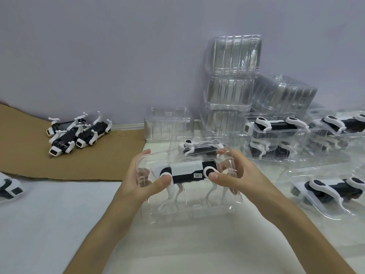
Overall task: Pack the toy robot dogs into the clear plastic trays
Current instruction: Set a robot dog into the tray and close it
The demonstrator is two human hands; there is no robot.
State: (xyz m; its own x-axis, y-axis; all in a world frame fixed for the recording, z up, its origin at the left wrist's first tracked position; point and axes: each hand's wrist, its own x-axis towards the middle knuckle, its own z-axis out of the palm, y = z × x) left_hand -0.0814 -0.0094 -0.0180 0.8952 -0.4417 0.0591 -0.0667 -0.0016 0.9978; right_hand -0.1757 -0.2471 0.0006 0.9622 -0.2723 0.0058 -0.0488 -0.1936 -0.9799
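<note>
A black and white toy robot dog (pixel 187 172) lies on its side inside a clear plastic tray (pixel 193 210) that I hold above the white table. My left hand (pixel 138 180) grips the tray's left end, its thumb pressing the dog's hip joint. At the tray's right end my right hand (pixel 237 175) holds on, thumb on the other joint. Behind it lies another dog (pixel 199 148) in a tray. Three loose dogs (pixel 77 133) sit on brown cardboard at the far left.
Stacks of empty clear trays (pixel 233 76) stand against the wall, with one more (pixel 167 125) in front. Packed trays with dogs lie at the right (pixel 276 131) and right front (pixel 335 188). A dog part (pixel 9 187) shows at the left edge.
</note>
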